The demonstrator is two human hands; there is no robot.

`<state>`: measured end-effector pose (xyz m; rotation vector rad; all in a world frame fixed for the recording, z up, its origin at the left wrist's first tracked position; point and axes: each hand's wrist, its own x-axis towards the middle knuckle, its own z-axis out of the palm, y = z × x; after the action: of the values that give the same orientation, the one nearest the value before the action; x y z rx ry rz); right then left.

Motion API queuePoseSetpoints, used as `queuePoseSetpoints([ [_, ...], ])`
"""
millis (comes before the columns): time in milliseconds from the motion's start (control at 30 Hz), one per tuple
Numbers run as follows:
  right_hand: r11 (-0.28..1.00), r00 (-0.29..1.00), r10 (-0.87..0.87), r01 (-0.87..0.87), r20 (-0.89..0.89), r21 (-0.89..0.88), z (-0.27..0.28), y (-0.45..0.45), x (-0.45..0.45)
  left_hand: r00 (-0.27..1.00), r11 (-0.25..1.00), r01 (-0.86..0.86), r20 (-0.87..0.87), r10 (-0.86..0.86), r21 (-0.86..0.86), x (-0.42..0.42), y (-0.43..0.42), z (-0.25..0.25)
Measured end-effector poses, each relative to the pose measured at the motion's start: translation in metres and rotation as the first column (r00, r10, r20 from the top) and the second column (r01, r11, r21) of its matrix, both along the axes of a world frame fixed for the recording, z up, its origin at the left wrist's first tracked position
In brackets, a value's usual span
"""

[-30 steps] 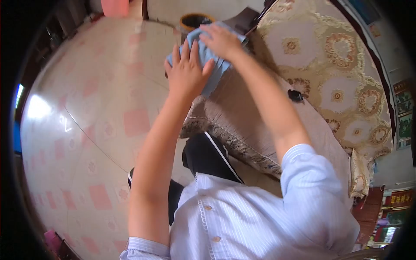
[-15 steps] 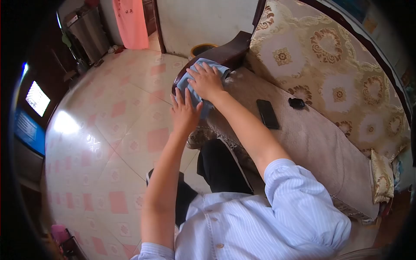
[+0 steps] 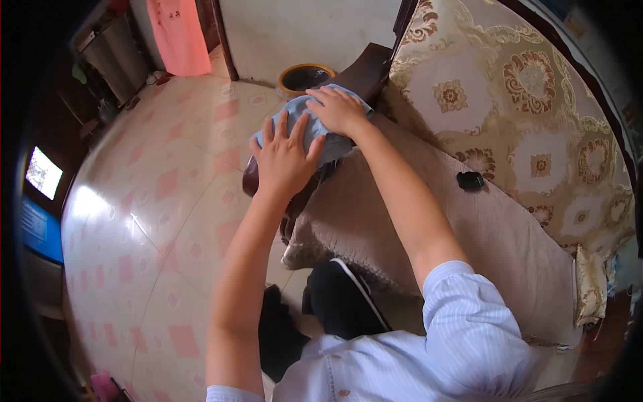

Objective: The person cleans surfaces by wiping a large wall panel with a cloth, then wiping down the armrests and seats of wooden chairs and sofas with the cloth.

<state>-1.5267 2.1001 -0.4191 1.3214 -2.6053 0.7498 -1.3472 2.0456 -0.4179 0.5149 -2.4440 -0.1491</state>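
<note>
A light blue cloth (image 3: 295,106) is draped over the dark wooden armrest (image 3: 365,72) of a sofa. My left hand (image 3: 288,161) lies on the near part of the cloth with its fingers spread. Just beyond it to the right, my right hand (image 3: 338,112) rests flat on the cloth, fingers stretched out. Both palms face down, and neither hand is closed around the cloth. The armrest's rounded front end (image 3: 250,177) shows below the cloth, beside my left hand.
A beige cover (image 3: 429,194) lies over the sofa seat, with a small black object (image 3: 470,181) on it. The patterned backrest (image 3: 509,114) rises to the right. A yellow-rimmed container (image 3: 307,69) stands behind the armrest. Tiled floor (image 3: 161,221) extends to the left.
My hands have shifted on the cloth, which now spreads wider over the armrest. The view has moved. The black phone seen earlier on the seat is out of sight near my right forearm.
</note>
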Motion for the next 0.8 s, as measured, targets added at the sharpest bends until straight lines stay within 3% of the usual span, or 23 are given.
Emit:
queuePoseSetpoints([
  [67, 1.000, 1.000, -0.014, 0.014, 0.022, 0.017, -0.002, -0.001, -0.025, 0.986, 0.999, 0.045, 0.161, -0.044, -0.002, -0.022, -0.006, 0.012],
  [367, 0.992, 0.993, -0.094, 0.087, 0.070, 0.091, -0.021, -0.004, -0.131, 0.865, 0.971, 0.211, 0.441, -0.239, 0.113, -0.134, -0.038, 0.029],
  [667, 0.943, 0.957, -0.290, 0.287, -0.011, 0.169, -0.038, -0.021, -0.195, 0.793, 0.941, 0.255, 0.508, -0.336, 0.223, -0.194, -0.056, 0.023],
  [800, 0.966, 0.976, -0.205, 0.214, -0.076, 0.145, -0.033, -0.013, -0.179, 0.817, 0.925, 0.310, 0.435, -0.377, 0.220, -0.185, -0.057, 0.021],
])
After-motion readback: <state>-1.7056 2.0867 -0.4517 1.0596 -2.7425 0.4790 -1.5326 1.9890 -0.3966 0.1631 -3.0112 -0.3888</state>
